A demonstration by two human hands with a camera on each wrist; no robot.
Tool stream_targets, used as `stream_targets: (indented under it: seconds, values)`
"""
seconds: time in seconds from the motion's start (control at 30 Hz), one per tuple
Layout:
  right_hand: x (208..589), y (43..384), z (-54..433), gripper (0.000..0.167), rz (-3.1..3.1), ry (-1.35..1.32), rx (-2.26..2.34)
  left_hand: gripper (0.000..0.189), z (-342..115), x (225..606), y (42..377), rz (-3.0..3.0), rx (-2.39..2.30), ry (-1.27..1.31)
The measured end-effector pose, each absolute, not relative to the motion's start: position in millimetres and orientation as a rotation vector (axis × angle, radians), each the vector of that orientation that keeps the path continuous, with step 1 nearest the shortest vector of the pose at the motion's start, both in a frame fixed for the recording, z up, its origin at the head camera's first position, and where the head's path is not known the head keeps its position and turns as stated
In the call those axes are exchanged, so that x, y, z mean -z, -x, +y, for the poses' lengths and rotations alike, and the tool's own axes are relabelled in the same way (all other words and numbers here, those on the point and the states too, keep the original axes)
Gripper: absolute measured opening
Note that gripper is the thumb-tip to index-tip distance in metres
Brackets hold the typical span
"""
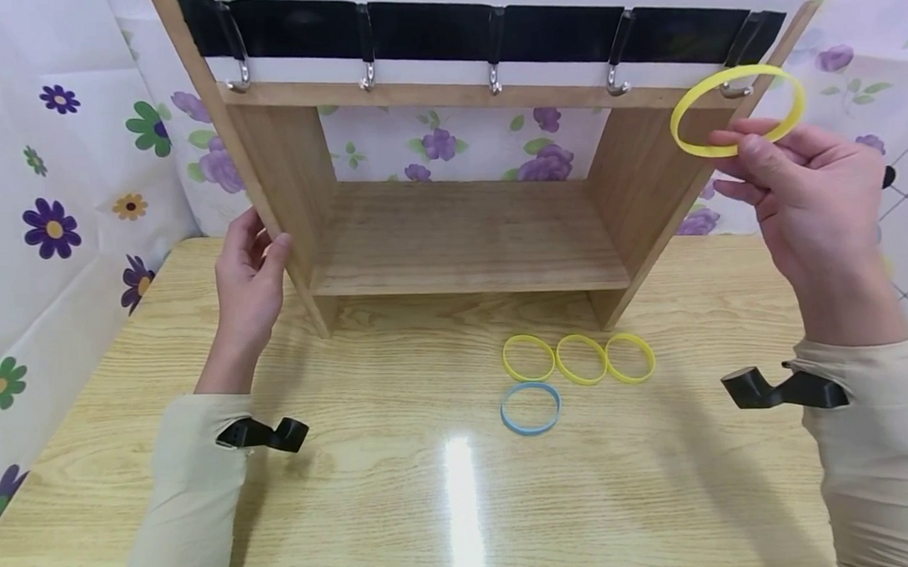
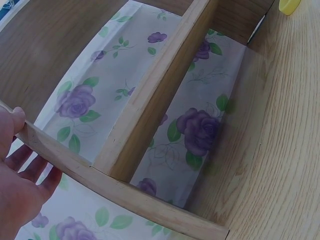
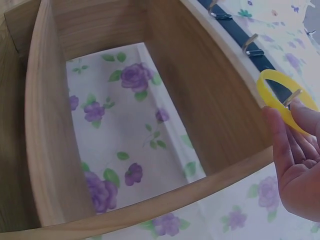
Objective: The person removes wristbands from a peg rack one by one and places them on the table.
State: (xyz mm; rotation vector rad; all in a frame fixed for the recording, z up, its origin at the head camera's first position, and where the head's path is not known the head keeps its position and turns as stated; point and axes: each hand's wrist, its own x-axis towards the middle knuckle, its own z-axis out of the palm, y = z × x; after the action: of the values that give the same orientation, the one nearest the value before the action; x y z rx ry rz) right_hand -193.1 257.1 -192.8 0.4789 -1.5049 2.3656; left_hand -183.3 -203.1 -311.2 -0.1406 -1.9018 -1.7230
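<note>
My right hand (image 1: 818,179) pinches a yellow silicone wristband (image 1: 681,125) between thumb and fingers, at the upper right of the head view. The band's ring stands in front of the rightmost metal hook (image 1: 736,90); in the right wrist view the hook (image 3: 292,97) shows within the ring's outline. Whether band and hook touch, I cannot tell. At the left, my left hand (image 1: 249,278) holds the side panel (image 1: 259,186) of a wooden shelf (image 1: 467,233), thumb on the front edge and fingers behind. In the left wrist view, that thumb (image 2: 18,120) lies on the panel's edge.
Three yellow wristbands (image 1: 580,360) lie in a row on the wood-grain table (image 1: 356,487), with a blue wristband (image 1: 532,432) before them. Along the shelf's top runs a black strip (image 1: 423,30) bearing several hooks. Flowered sheeting (image 1: 71,272) covers the walls.
</note>
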Motion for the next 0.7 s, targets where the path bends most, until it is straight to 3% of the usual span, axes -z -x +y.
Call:
stream_targets:
  seconds: [0.7]
  values:
    - [187.7,172.2,237.1,0.019,-1.449,-0.657,-2.387,0.039,-203.6,313.1,183.5,-1.891,1.719,0.148]
